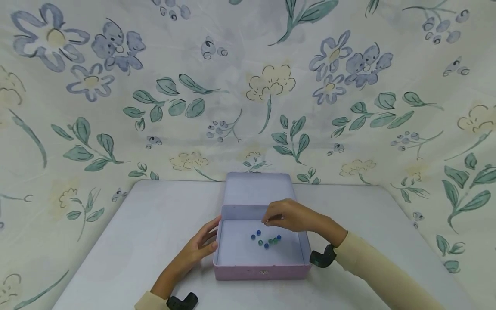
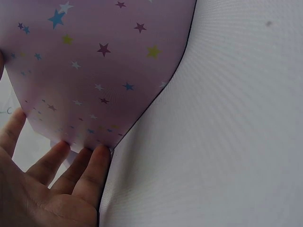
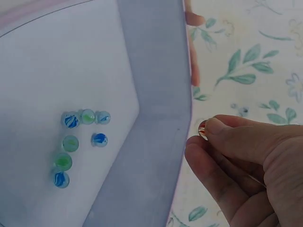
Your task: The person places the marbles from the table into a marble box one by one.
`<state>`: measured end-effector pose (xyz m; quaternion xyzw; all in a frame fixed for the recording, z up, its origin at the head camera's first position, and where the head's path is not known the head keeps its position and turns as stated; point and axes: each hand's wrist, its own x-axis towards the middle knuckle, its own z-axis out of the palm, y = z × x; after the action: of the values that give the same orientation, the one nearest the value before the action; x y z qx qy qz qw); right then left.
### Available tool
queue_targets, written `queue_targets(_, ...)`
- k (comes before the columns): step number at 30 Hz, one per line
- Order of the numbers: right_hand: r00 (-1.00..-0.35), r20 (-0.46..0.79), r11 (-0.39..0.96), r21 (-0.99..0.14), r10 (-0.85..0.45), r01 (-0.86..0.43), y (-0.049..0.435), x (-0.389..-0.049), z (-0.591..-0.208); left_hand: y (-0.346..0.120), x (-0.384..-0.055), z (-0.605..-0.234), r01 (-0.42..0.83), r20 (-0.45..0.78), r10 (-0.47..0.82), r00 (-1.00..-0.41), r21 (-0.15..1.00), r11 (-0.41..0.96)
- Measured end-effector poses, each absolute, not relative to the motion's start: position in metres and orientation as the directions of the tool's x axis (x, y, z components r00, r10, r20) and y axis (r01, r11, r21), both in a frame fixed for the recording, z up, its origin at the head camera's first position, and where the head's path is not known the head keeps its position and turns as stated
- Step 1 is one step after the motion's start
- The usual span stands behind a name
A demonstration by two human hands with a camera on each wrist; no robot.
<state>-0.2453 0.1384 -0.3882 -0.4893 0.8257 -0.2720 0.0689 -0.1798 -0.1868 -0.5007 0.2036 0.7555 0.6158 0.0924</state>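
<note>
A pink box [image 1: 263,272] with a pale lilac inside stands on the table, its lid [image 1: 258,188] folded back behind it. Several blue and green glass marbles [image 3: 62,161] lie loosely grouped on the box floor. Above the back part of the box, my right hand [image 1: 291,215] pinches a clear marble with a red-orange swirl [image 3: 202,129] between thumb and fingertips. Along the left wall, my left hand [image 1: 199,245] rests with spread, fairly straight fingers touching the box's star-printed outer side [image 2: 104,71].
The white table [image 1: 128,241] extends to both sides of the box. Behind it hangs a cloth [image 1: 248,107] printed with flowers and leaves. Dark bands [image 1: 323,257] sit on both wrists.
</note>
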Motion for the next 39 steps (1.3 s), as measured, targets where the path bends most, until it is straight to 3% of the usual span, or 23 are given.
queue_targets(18, -0.474, 0.03, 0.407, -0.466, -0.88, -0.785, 0.098, -0.252, -0.412, -0.186, -0.177, -0.503, 0.179, 0.094, 0.416, -0.904, 0.969, 0.171)
queue_targets(34, -0.467, 0.044, 0.415, -0.391, -0.883, -0.822, 0.095, -0.26, -0.447, -0.187, -0.178, -0.503, 0.175, 0.091, 0.415, -0.905, 0.97, 0.171)
queue_targets(39, -0.453, 0.134, 0.382, -0.363, -0.881, -0.85, 0.095, -0.263, -0.455, -0.188, -0.179, -0.501, 0.169, 0.086, 0.403, -0.911, 0.97, 0.177)
